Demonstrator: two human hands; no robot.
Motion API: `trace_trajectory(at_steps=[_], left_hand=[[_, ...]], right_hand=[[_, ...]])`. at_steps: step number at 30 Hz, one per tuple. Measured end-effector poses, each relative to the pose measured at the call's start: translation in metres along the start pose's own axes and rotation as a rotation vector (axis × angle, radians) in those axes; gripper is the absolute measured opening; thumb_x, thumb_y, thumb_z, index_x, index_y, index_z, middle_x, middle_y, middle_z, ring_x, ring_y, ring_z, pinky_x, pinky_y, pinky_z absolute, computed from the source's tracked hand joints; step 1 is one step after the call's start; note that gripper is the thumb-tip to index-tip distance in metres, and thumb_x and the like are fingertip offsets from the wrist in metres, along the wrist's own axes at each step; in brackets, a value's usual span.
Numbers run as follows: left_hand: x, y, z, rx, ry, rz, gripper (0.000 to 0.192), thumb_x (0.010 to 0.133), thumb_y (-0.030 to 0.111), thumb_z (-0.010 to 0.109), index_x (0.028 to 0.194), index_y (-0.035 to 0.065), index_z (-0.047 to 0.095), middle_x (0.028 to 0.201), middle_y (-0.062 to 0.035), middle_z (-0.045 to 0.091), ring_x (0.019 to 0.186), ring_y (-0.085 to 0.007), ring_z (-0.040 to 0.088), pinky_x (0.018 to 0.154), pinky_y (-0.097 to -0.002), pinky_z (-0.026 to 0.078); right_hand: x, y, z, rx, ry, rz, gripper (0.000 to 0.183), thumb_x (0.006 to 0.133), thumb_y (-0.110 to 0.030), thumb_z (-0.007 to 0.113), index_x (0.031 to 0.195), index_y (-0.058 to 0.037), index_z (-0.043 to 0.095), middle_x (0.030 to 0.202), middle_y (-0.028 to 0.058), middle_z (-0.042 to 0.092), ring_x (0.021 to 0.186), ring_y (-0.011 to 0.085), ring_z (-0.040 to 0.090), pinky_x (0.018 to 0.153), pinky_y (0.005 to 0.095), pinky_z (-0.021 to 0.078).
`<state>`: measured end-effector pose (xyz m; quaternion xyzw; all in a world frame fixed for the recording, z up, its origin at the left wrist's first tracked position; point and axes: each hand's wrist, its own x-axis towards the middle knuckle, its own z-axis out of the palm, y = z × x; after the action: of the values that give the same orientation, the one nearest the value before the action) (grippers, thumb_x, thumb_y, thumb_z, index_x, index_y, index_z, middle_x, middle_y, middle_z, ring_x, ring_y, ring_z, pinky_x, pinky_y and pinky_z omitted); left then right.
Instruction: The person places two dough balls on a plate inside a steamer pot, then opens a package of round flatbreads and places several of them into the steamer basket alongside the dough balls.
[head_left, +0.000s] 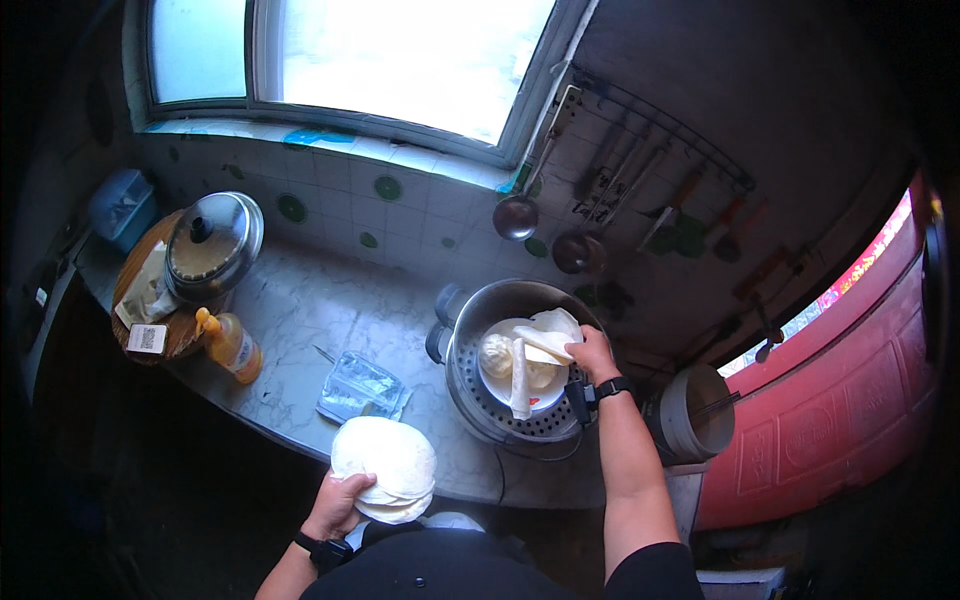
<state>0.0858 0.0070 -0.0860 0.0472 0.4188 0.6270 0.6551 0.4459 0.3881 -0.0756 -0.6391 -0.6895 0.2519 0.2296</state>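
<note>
In my left hand (341, 500) is a stack of thin round flatbreads (384, 463), its thumb on top, near the counter's front edge. My right hand (594, 352) reaches into a metal steamer pot (459, 390) and grips a folded flatbread (551, 331). Under it, on the perforated steamer tray (553, 421), stands a white plate (501, 399) with a pale bun (496, 355), another pale rounded piece partly covered, and a rolled flatbread (520, 382) that sticks out over the plate's near rim.
A clear plastic bag (364, 386) lies left of the pot on the marble-patterned counter (300, 315). Farther left are an orange-capped bottle (234, 349) and a metal lid (214, 240) on a round wooden board (166, 341). A bucket (694, 416) stands right; ladles (515, 217) hang behind.
</note>
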Motion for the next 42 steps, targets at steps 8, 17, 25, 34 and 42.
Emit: trace_trajectory(at_steps=[8, 17, 25, 34, 42], left_hand=[[0.006, -0.003, -0.003, -0.01, -0.025, -0.008, 0.062, 0.086, -0.007, 0.063, 0.144, -0.0063, 0.042, 0.133, -0.0216, 0.061, 0.12, -0.0337, 0.064, 0.105, -0.0463, 0.053], [0.007, -0.006, -0.007, -0.008, -0.014, -0.003, 0.061, 0.086, -0.006, 0.063, 0.144, -0.0065, 0.042, 0.133, -0.0215, 0.061, 0.12, -0.033, 0.063, 0.106, -0.0446, 0.052], [0.011, -0.007, -0.007, -0.015, -0.024, 0.003, 0.06, 0.086, -0.006, 0.063, 0.143, -0.0065, 0.043, 0.132, -0.0213, 0.061, 0.12, -0.0328, 0.064, 0.105, -0.0448, 0.052], [0.011, -0.005, -0.008, -0.011, 0.002, 0.007, 0.061, 0.086, -0.007, 0.064, 0.143, -0.0065, 0.042, 0.132, -0.0215, 0.061, 0.12, -0.033, 0.064, 0.106, -0.0452, 0.052], [0.012, -0.005, -0.012, -0.026, 0.013, 0.016, 0.067, 0.085, -0.007, 0.064, 0.147, -0.0052, 0.039, 0.135, -0.0234, 0.06, 0.122, -0.0367, 0.063, 0.105, -0.0503, 0.053]], right_hand=[[-0.007, -0.019, -0.012, -0.028, -0.07, -0.172, 0.021, 0.083, 0.0, 0.056, 0.097, -0.0034, 0.072, 0.087, 0.0078, 0.071, 0.081, 0.0156, 0.064, 0.076, 0.0291, 0.0509], [-0.016, -0.017, -0.022, 0.094, -0.18, -0.069, 0.02, 0.083, -0.012, 0.062, 0.094, 0.0006, 0.074, 0.096, 0.0176, 0.075, 0.094, 0.0262, 0.071, 0.088, 0.0368, 0.0531], [-0.013, -0.025, -0.022, -0.098, -0.011, -0.095, 0.032, 0.079, -0.013, 0.072, 0.108, -0.0005, 0.071, 0.104, 0.0162, 0.074, 0.099, 0.0256, 0.07, 0.088, 0.036, 0.0535], [0.0, -0.068, -0.042, 0.422, -0.137, -0.156, 0.019, 0.09, -0.004, 0.064, 0.108, -0.0039, 0.069, 0.099, -0.0001, 0.067, 0.094, 0.0097, 0.063, 0.086, 0.0278, 0.052], [0.013, -0.068, -0.039, 1.082, -0.243, -0.074, 0.018, 0.1, -0.006, 0.062, 0.118, -0.0058, 0.063, 0.107, 0.0033, 0.069, 0.096, 0.0146, 0.067, 0.084, 0.0327, 0.0583]])
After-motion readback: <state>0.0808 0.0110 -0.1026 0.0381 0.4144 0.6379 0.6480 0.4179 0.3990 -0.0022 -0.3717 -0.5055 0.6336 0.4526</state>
